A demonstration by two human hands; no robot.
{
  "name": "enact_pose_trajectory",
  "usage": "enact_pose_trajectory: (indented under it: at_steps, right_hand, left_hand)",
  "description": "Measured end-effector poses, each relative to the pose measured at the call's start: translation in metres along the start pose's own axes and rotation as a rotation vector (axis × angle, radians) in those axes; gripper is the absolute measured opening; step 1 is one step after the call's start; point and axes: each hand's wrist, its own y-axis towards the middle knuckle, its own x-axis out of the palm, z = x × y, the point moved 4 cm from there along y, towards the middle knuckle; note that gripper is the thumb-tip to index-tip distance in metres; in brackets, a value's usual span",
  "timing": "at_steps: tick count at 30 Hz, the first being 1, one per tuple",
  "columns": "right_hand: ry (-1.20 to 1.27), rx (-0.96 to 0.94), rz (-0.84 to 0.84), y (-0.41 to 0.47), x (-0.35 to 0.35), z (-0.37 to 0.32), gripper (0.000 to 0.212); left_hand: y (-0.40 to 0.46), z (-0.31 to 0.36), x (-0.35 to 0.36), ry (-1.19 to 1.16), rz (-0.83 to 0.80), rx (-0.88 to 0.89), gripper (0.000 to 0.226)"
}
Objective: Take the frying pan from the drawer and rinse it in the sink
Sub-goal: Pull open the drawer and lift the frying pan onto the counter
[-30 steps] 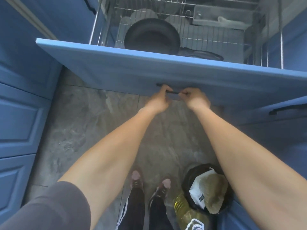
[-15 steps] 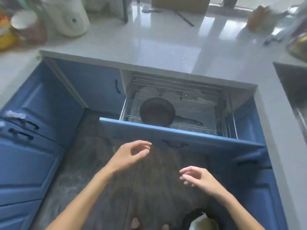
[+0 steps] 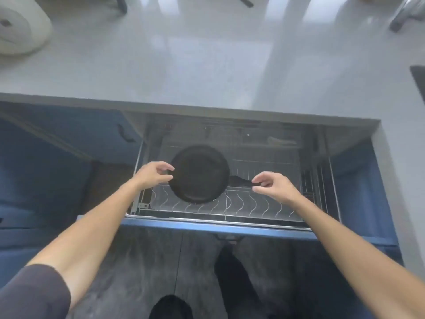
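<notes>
A black frying pan (image 3: 200, 173) lies flat in the wire rack (image 3: 259, 204) of the pulled-out blue drawer (image 3: 207, 225). Its dark handle (image 3: 239, 180) points to the right. My left hand (image 3: 151, 174) is at the pan's left rim, with fingers and thumb curled apart around the edge. My right hand (image 3: 273, 185) hovers at the end of the handle with thumb and fingers spread above and below it. Neither hand is closed on the pan. The image is blurred.
A grey countertop (image 3: 207, 65) runs above the drawer, with a white appliance (image 3: 18, 31) at its far left. A dark sink edge (image 3: 419, 81) shows at the right border. Blue cabinets (image 3: 46, 169) flank the drawer. My legs stand on the dark floor (image 3: 138, 272) below.
Both hands let go of the drawer's front handle, rose over the drawer front and reached in to the pan. The view swung up and then back down over the open drawer.
</notes>
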Motion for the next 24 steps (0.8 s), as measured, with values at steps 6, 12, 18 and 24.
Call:
enact_pose_trajectory:
  at_steps: [6,12,18,24]
  right_hand:
    - [-0.077,0.039,-0.107,0.103,0.05,0.058,0.036]
    - [-0.189,0.021,-0.195,0.15,0.081,0.077,0.044]
    - [-0.172,0.103,-0.19,0.157,0.085,0.077,0.043]
    - [-0.228,0.084,-0.173,0.159,0.088,0.075,0.041]
  left_hand:
    - [0.09,-0.039,0.051,0.094,-0.023,-0.086,0.037]
    - [0.117,-0.063,0.061,0.163,0.192,-0.047,0.032]
    - [0.122,-0.088,0.056,0.106,-0.075,-0.196,0.05]
    - [0.13,-0.092,0.054,0.202,-0.062,-0.153,0.043]
